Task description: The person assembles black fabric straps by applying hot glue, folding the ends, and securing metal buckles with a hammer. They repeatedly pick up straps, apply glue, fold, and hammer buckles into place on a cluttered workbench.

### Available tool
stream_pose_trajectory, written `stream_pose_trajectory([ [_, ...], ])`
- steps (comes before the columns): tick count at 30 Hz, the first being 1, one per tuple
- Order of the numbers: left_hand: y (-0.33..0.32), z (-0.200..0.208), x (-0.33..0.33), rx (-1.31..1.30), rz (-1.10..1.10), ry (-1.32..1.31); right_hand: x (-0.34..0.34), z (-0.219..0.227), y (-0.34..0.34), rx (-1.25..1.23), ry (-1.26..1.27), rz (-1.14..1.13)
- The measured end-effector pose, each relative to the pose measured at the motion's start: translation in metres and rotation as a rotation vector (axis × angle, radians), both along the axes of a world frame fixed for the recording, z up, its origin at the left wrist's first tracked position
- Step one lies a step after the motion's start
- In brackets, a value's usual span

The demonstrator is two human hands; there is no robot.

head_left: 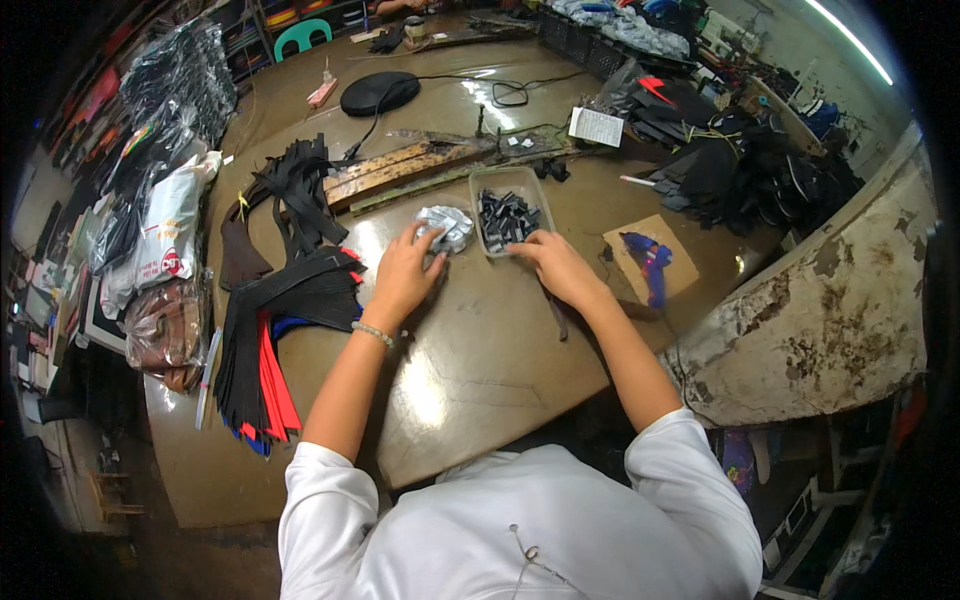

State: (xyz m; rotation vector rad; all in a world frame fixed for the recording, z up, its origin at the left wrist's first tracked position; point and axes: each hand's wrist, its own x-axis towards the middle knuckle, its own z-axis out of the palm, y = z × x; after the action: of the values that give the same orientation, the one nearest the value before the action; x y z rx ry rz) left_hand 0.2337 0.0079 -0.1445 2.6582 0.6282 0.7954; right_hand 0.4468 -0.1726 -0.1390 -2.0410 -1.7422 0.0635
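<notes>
My left hand (402, 272) lies at the near left side of a small heap of silvery-white pieces (447, 230). Its thumb and fingers are apart, with the fingertips touching the heap. Beside it stands a clear plastic container (475, 236) filled with small black and grey pieces (508, 215), seemingly clips or buckles. Over the container's near right corner bends my right hand (562, 264), its fingers drawn together; what lies between the fingertips is too small to make out. A dark strip (558, 318) lies just below that hand.
Bundled black straps (255, 330) with red and blue ones lie to the left. Wooden bars (405, 170) cross behind the container. At right are a blue tool (652, 262) on cardboard (685, 270) and a dark pile (755, 165). A round black cable base (380, 93) sits farther back.
</notes>
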Motion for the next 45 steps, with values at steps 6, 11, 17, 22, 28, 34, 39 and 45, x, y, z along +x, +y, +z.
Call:
stream_pose_trajectory([
  [6,-0.004,-0.020,-0.002,-0.066,-0.002,-0.040,0.029,0.020,0.000,-0.085,0.093,0.222],
  [11,-0.028,0.017,-0.006,0.129,0.121,-0.223,0.099,0.034,0.020,0.215,0.414,0.155],
  [17,-0.130,0.171,-0.079,-0.530,-0.281,-0.482,0.187,-0.038,0.106,0.234,0.036,-0.573],
  [22,-0.182,0.239,-0.129,-0.639,-0.963,-0.716,0.217,-0.053,0.124,0.109,0.079,-0.449],
  [28,-0.192,0.246,-0.143,-0.684,-1.061,-0.740,0.211,0.036,0.140,0.360,-0.056,-0.470],
  [34,-0.201,0.240,-0.164,-0.682,-1.039,-0.776,0.090,0.098,0.035,0.211,0.181,-0.072],
  [39,-0.193,0.238,-0.175,-0.683,-1.011,-0.785,0.010,0.056,-0.096,-0.340,0.056,-0.255],
  [45,-0.189,0.236,-0.174,-0.697,-1.037,-0.758,-0.011,0.014,-0.138,-0.111,-0.017,-0.327],
])
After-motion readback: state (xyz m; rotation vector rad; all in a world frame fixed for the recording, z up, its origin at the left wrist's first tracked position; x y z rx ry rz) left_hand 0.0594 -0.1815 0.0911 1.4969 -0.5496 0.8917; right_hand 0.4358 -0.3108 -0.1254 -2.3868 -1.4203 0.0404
